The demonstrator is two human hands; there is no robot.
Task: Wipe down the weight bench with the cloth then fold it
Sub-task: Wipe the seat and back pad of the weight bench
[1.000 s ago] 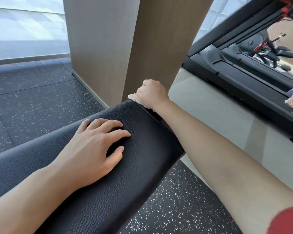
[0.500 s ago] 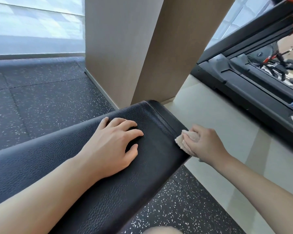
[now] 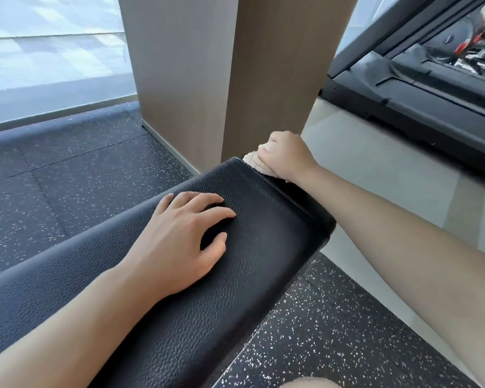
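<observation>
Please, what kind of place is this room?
Most likely a gym. A padded black weight bench stands on speckled rubber floor, and what looks like a treadmill stands nearby, to the right.

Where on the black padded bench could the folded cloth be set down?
Free: the black leather-textured weight bench pad between the left hand and its right edge. Crowded: the far corner, where the right hand grips the beige fluffy cloth.
</observation>
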